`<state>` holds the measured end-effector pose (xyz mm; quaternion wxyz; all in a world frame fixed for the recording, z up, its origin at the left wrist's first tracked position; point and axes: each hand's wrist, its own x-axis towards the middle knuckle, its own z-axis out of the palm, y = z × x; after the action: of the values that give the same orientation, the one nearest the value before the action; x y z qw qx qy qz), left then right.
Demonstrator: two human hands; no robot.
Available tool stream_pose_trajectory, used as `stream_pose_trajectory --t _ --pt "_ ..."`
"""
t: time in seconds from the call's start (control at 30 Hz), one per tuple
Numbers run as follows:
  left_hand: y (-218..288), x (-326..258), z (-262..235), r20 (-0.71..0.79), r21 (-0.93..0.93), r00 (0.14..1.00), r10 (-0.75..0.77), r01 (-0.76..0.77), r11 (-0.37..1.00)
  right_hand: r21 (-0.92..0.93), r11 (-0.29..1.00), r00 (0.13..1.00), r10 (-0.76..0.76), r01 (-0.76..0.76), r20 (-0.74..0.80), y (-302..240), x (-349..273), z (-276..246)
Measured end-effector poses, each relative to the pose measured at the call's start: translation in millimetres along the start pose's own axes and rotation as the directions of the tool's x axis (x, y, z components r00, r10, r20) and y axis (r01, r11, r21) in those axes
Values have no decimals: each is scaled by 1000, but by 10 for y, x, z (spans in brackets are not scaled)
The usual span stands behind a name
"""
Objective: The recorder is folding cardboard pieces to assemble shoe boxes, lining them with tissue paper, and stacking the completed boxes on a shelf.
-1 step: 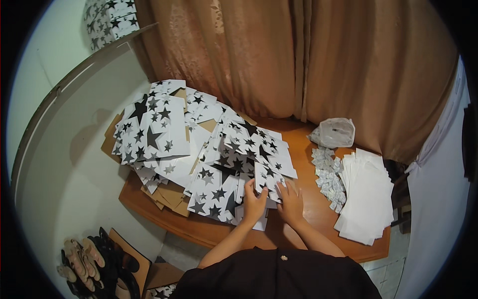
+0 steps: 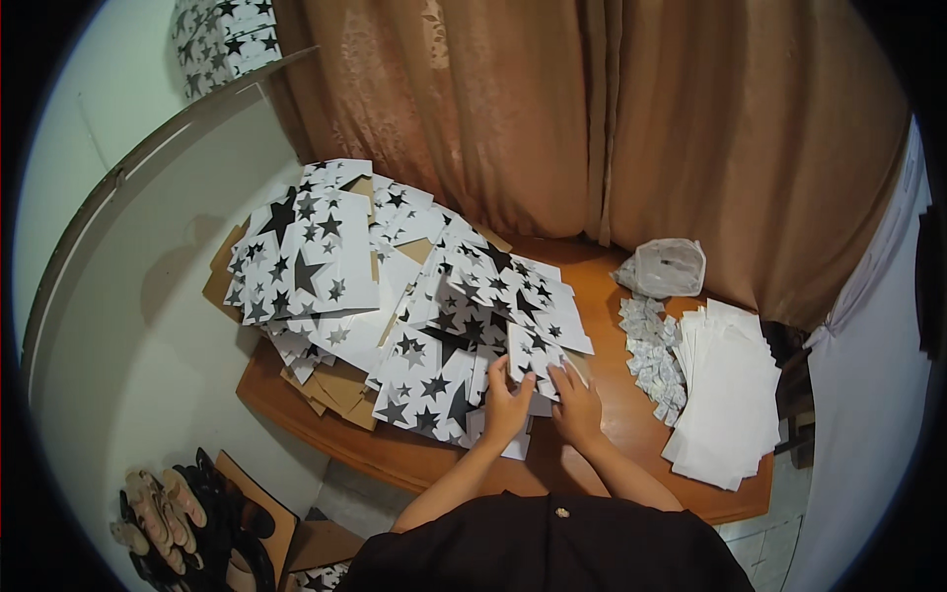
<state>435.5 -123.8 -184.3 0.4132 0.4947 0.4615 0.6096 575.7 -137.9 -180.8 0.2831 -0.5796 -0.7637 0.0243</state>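
the left hand (image 2: pixel 506 403) and the right hand (image 2: pixel 577 405) sit close together at the near edge of the wooden table (image 2: pixel 631 464), both pressing on one star-printed card sheet (image 2: pixel 528 370). the fingers are spread over it, the left thumb hooked onto its upper edge; whether either hand is actually gripping it cannot be told, though it looks like they are flattening or folding it against the tabletop. that sheet lies directly under and between the two hands, its near edge hanging towards the person.

just left and far of the hands, a loose heap of star-printed sheets (image 2: pixel 326 266) fans out, with brown cardboard backs (image 2: pixel 340 385) showing beneath, probably kept within easy reach. to the right lies a scatter of small packets (image 2: pixel 656 355), then a stack of plain white sheets (image 2: pixel 730 395). a crumpled plastic bag (image 2: pixel 666 266) rests at the far side by the curtain (image 2: pixel 592 118). shoes (image 2: pixel 168 513) sit on the floor at near left.
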Motion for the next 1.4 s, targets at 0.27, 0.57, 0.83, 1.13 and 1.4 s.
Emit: stream_pose_trajectory --t 0.27,0.57,0.83,1.13,1.4 --pt "103 115 -147 5 320 968 251 -240 917 636 771 903 298 -37 -308 507 -52 -485" --pt "-94 632 -741 -204 536 969 143 -12 844 965 95 791 595 -244 141 1244 -709 -807" --pt "-597 50 -896 628 742 752 -200 -502 445 504 577 743 629 -643 228 1629 -1317 267" --pt "-648 -218 -1218 775 622 505 -379 -713 323 -65 832 827 555 -551 91 1298 -1268 13" --pt "-168 -173 -1138 598 608 797 -85 -382 697 512 709 861 490 -485 138 1135 -1227 -330"
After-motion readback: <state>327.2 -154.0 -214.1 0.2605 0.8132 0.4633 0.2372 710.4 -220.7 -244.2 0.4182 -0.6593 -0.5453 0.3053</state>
